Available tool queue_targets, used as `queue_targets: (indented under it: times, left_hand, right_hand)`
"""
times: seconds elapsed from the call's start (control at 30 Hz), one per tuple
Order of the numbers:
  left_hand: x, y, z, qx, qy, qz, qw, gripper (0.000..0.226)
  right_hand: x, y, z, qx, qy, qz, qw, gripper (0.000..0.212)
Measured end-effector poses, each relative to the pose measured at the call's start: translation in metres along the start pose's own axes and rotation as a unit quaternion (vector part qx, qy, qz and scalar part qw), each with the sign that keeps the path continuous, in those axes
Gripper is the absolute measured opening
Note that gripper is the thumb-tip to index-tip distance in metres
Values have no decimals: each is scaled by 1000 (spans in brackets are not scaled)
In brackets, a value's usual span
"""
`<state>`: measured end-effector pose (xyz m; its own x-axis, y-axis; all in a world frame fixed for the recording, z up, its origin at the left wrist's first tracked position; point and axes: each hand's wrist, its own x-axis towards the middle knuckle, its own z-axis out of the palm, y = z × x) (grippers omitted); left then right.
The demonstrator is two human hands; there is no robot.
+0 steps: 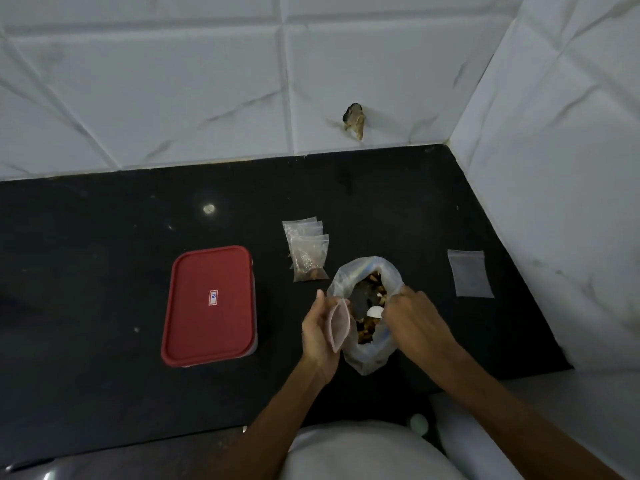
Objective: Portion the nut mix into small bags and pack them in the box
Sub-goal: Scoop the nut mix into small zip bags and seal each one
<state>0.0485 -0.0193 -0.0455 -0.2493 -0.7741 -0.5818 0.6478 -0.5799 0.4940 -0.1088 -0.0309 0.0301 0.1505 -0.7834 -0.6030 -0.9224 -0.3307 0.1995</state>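
Beside the right wall [554, 168]: empty small bag [470, 273] lies flat near it; bare table [86, 237] spreads left of the red-lidded box [210, 304].
Hidden: white scoop [375, 311], mostly covered by the right hand [414, 322] curled round it.
Nut mix bag [367, 358]: mouth up, long axis running away from the person.
Left hand [320, 334]: pinches an open small bag [337, 323] beside it.

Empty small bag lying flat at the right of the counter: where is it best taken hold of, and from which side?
Probably a pinch grip on the near-left corner of the empty bag, coming from the left. It lies flat on the counter, so only an edge can be lifted, and the wall stands close on its right.
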Motion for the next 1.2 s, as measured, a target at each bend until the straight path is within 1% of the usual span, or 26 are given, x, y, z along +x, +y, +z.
queue_targets:
  times: [0.03,0.1,0.17,0.27,0.37,0.47,0.53,0.57,0.67,0.73,0.8,0.9,1.03,1.13,1.2]
  left_hand:
    - [1,-1,0,-2,2,4,1000,47]
    - [3,-3,1,-7,1,18,1000,49]
    - [6,-4,0,-12,-1,32,999,51]
    - [9,-5,1,-21,-5,36,999,50]
    - [8,-3,4,-20,7,35,999,51]
    - [9,-3,6,-23,17,40,999,50]
    - [10,-3,5,-30,21,42,998,50]
    - [11,-3,5,-34,20,41,998,50]
    - [11,-1,4,-32,12,43,998,50]
    - [11,-1,2,-30,5,41,999,50]
    - [10,1,1,-32,8,42,999,49]
    - [6,6,1,-22,24,43,999,46]
    - [2,14,1,-33,21,33,999,40]
    - [2,16,-1,-26,31,37,998,44]
    - [0,18,-1,-18,34,38,999,46]
  right_hand:
    - [2,-1,1,-8,-1,-13,1000,23]
    - [4,-4,6,12,30,-16,999,20]
    - [7,-4,14,84,75,2,994,17]
    - [4,3,12,170,79,4,982,20]
    - [3,10,19,294,111,-19,949,21]
    - [4,4,29,337,125,-10,933,20]
    - [6,3,30,400,142,-4,905,18]
    - [6,5,29,436,131,1,891,18]
    - [3,13,25,529,55,35,846,20]
    - [2,17,24,578,26,47,814,20]
    - [0,20,24,609,19,53,791,20]
    - [-5,23,21,627,24,57,776,17]
    - [-16,26,15,644,59,68,760,14]
    - [-26,26,9,652,92,69,749,13]
    - [-33,23,3,667,114,75,733,13]
